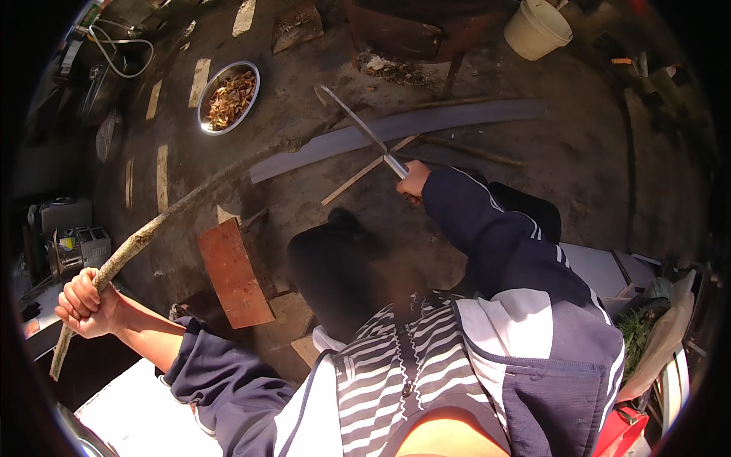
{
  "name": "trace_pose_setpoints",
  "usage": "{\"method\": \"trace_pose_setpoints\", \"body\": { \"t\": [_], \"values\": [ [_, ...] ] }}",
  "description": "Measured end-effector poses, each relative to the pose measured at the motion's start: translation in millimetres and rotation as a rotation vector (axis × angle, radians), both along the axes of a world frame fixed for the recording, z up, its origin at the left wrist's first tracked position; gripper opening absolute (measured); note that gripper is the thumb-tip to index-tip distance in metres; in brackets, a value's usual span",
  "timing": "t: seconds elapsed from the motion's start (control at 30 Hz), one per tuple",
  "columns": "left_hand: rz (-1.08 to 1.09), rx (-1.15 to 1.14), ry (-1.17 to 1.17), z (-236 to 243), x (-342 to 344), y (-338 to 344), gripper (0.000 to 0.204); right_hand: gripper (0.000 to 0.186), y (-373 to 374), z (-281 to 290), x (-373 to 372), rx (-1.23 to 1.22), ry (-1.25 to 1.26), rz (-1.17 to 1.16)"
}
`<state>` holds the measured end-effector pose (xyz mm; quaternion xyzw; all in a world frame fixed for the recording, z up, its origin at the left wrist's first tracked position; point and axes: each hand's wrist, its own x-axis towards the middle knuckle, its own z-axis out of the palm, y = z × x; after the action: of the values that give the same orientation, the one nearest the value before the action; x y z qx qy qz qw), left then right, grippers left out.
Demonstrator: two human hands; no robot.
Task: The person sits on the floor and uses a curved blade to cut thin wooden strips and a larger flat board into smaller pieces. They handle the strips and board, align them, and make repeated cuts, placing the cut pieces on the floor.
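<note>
Dirt ground of a sunlit yard, with a person gripping a long stick and a big knife.

Bare earth carries a metal bowl (pixel 228 97) of wood chips, a pale bucket (pixel 538 28) at the top, and a reddish wooden block (pixel 234 272) near the knees. The left hand (pixel 82 303) has its fingers wrapped tight round the long stick (pixel 175 209), which slants up to the right above the ground. The right hand (pixel 415 178) is closed on the handle of the knife (pixel 358 126), whose blade points up and left, near the stick's far end.
</note>
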<state>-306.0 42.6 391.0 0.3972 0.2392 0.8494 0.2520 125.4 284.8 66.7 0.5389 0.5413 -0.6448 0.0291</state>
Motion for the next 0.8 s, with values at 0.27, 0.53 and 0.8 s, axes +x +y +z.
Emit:
{"method": "trace_pose_setpoints", "body": {
  "t": [0.27,0.53,0.8],
  "values": [
    [0.256,-0.281,-0.035,13,1,25,0.041,0.012,-35,-7,27,-0.370,0.154,-0.026],
    [0.623,-0.395,0.199,41,83,92,0.043,0.016,0,90,0,0.004,0.264,-0.007],
    [0.325,-0.380,0.370,47,15,103,0.034,0.013,23,316,-61,0.983,1.254,-0.347]
  ]
}}
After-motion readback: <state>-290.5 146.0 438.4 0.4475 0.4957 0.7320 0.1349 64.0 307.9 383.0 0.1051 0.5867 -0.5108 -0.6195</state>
